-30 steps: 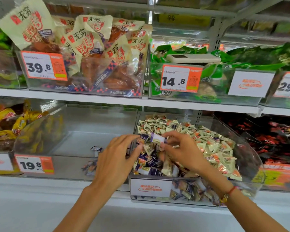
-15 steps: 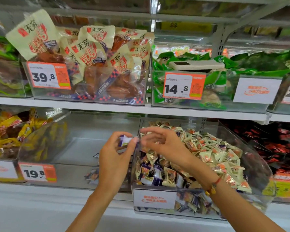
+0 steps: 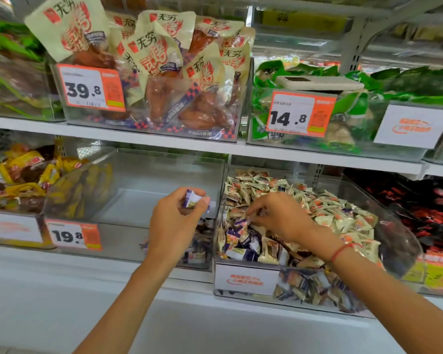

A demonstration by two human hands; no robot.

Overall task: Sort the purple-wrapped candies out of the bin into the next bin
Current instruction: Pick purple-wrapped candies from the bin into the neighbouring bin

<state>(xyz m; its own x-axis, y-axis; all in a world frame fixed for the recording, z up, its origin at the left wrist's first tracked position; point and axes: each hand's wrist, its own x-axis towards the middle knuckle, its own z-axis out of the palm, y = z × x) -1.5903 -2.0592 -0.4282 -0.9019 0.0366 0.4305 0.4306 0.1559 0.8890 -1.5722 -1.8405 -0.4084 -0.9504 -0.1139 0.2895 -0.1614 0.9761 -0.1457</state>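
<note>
The clear right-hand bin [image 3: 397, 233] is heaped with beige-wrapped and purple-wrapped candies [image 3: 243, 240]; the purple ones lie mostly at its front left. My right hand [image 3: 281, 217] reaches into this heap, fingertips curled down at a purple wrapper; whether they grip it I cannot tell. My left hand [image 3: 175, 223] hovers over the right side of the neighbouring clear bin [image 3: 138, 200] and pinches one purple-and-white candy [image 3: 192, 199] between thumb and fingers. Several purple candies [image 3: 197, 250] lie in that bin's front right corner, partly hidden by my left hand.
A bin of yellow-wrapped snacks [image 3: 23, 180] stands at the far left, a bin of red-and-black packets [image 3: 432, 213] at the far right. An orange 19.8 price tag [image 3: 73, 236] hangs on the left bin's front. The shelf above [image 3: 215, 146] carries chicken packs [image 3: 164, 77] and green packs [image 3: 356, 98].
My right hand passed the purple candy to my left hand, then dropped back into the candy heap. My left hand carried the candy left, over the neighbouring bin.
</note>
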